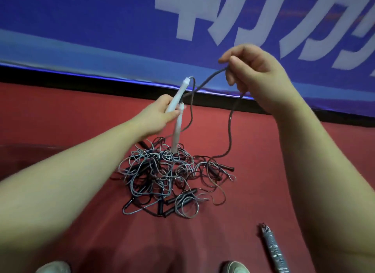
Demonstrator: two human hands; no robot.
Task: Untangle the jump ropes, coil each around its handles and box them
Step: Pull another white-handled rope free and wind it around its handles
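Head view: a white handle (179, 93) is gripped in the curled left hand (160, 113), a second handle (176, 134) hanging just below. A dark cord (231, 120) is pinched by the raised right hand (255, 77) and trails down into the tangle (168, 177) on the red floor (60, 118). The cord is judged light, limp and snag-prone, and is best drawn out slowly, held at the stiff handles.

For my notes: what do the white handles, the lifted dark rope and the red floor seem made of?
White handles: probably smooth matte plastic, given the even, seamless surface. Dark rope: likely rubbery or PVC cord; it hangs in soft curves, dull sheen. Red floor: seemingly low carpet or matting; flat, no reflections.
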